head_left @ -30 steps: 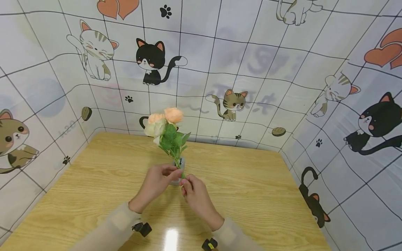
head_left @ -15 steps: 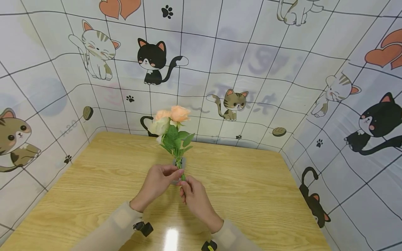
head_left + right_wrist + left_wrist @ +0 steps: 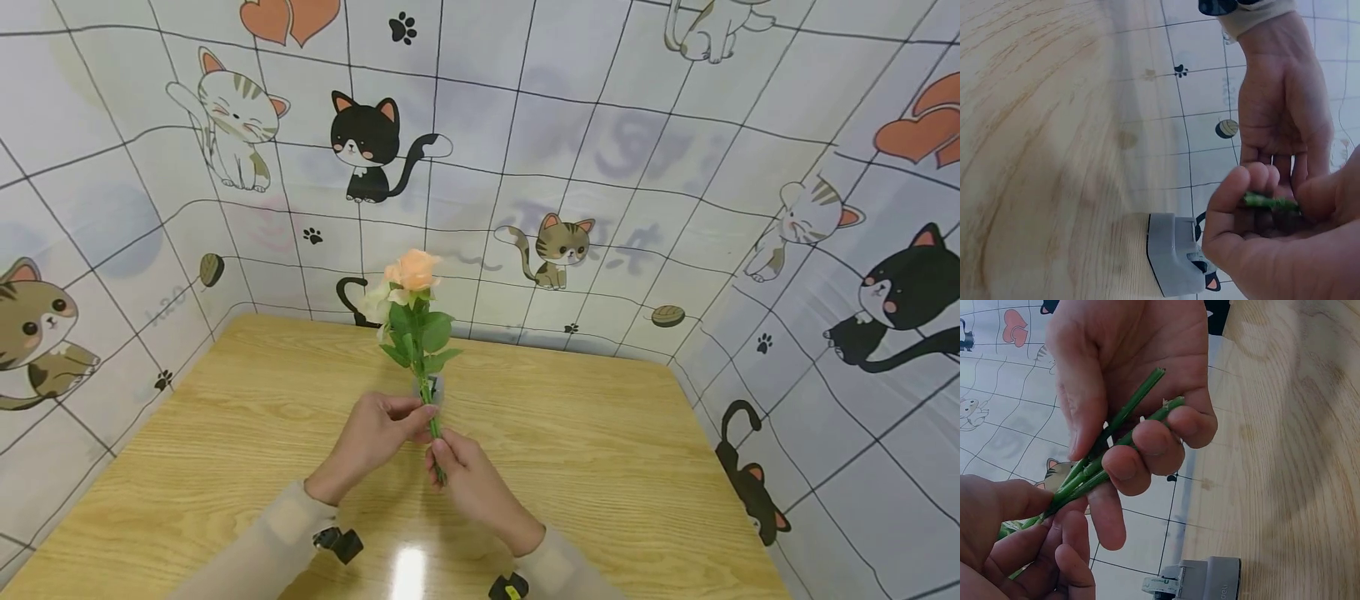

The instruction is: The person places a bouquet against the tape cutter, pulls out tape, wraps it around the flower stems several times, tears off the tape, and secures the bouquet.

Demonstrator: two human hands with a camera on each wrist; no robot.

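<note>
A small bunch of roses, with a peach bloom (image 3: 415,268), pale cream blooms (image 3: 377,302) and green leaves (image 3: 435,331), stands up from both hands, leaning slightly left. My left hand (image 3: 378,429) pinches the gathered green stems (image 3: 1079,481) between thumb and fingers, below the leaves. Lower down, my right hand (image 3: 472,483) curls its fingers around the stem ends; the left wrist view shows the cut tips lying across that palm, at uneven lengths. Behind the stems sits a grey tape dispenser (image 3: 1219,581), mostly covered by flowers and hands in the head view.
The wooden table (image 3: 585,442) spreads out around the hands. White cloth walls (image 3: 480,125) printed with cats and a grid enclose its back and sides. Black devices are strapped to the left wrist (image 3: 339,544) and right wrist (image 3: 508,586).
My right hand has slid down toward the stem ends, exposing more stem between the hands. The blooms swung right, then back left, and have turned so the peach heads overlap. My left hand stays nearly still.
</note>
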